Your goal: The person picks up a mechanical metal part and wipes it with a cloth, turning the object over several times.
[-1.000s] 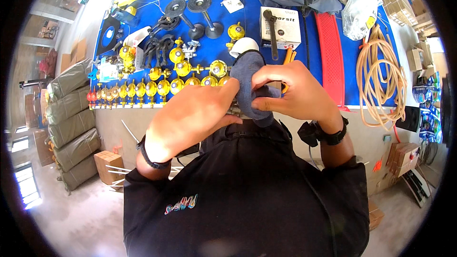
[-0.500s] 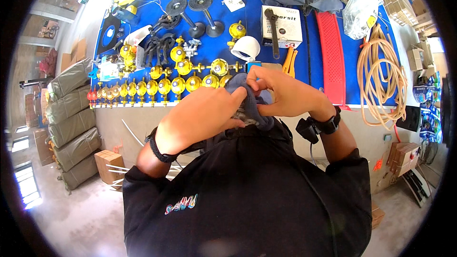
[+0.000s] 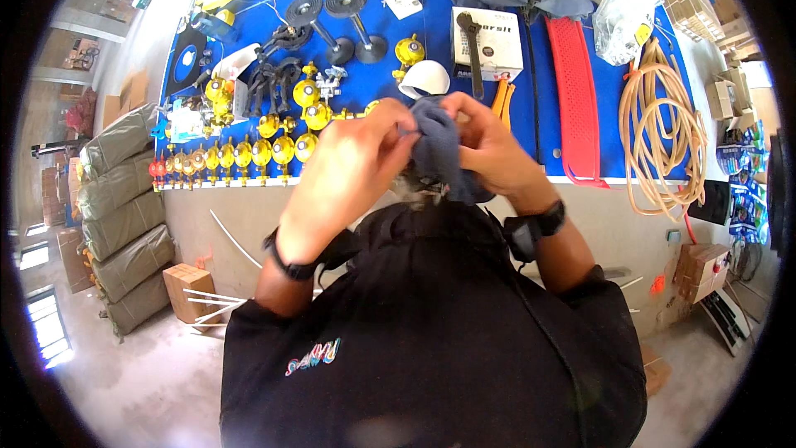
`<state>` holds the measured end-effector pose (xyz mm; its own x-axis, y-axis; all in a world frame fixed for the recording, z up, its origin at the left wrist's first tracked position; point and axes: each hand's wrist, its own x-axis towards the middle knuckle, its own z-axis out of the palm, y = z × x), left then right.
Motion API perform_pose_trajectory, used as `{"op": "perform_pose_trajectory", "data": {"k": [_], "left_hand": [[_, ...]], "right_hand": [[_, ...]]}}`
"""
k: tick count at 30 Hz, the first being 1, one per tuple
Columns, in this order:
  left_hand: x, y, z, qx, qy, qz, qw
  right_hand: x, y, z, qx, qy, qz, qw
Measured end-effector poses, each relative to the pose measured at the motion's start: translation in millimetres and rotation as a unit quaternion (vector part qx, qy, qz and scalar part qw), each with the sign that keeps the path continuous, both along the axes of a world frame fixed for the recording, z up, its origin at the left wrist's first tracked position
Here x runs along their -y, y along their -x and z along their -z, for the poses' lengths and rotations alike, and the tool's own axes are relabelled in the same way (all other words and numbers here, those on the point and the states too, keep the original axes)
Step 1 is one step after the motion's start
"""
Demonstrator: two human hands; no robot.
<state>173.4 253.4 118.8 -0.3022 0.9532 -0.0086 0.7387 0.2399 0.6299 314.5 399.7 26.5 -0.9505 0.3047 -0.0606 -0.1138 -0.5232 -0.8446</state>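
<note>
A dark grey-blue cloth [image 3: 444, 145] is bunched up in front of my chest, just off the near edge of the blue-topped table [image 3: 385, 66]. My left hand [image 3: 344, 153] pinches its left side between thumb and fingers. On the other side, my right hand [image 3: 491, 145] grips the cloth with its fingers curled in. Something greyish shows below the cloth between my hands, too unclear to name. Just beyond my fingers lies a white cup-shaped piece [image 3: 426, 79]. Yellow gas regulators [image 3: 283, 150] line the table's near edge, partly covered by my left hand.
A dark wrench [image 3: 473, 46] lies on a white box [image 3: 506, 41], with orange handles [image 3: 502, 99] nearby. To the right are a red perforated strip [image 3: 572, 75] and a coiled tan hose [image 3: 659, 120]. Black round-topped stands [image 3: 345, 2] are farther back. Wrapped bundles [image 3: 128, 216] are stacked at left.
Both hands have shifted slightly up and farther apart, with the cloth pulled more upright between them. My left hand now covers more of the regulators.
</note>
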Motion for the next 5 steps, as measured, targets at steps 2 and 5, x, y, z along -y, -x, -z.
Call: {"op": "perform_pose_trajectory", "data": {"k": [2,5], "left_hand": [[-19.5,20.1,73.6,0.0,-0.199,-0.099,0.975],[-58.1,62.8,177.4,0.005,-0.343,-0.248,0.906]], "right_hand": [[2.7,30.7,42.1,0.015,0.067,0.118,0.991],[-48.8,58.4,109.0,0.0,0.144,0.249,0.958]]}}
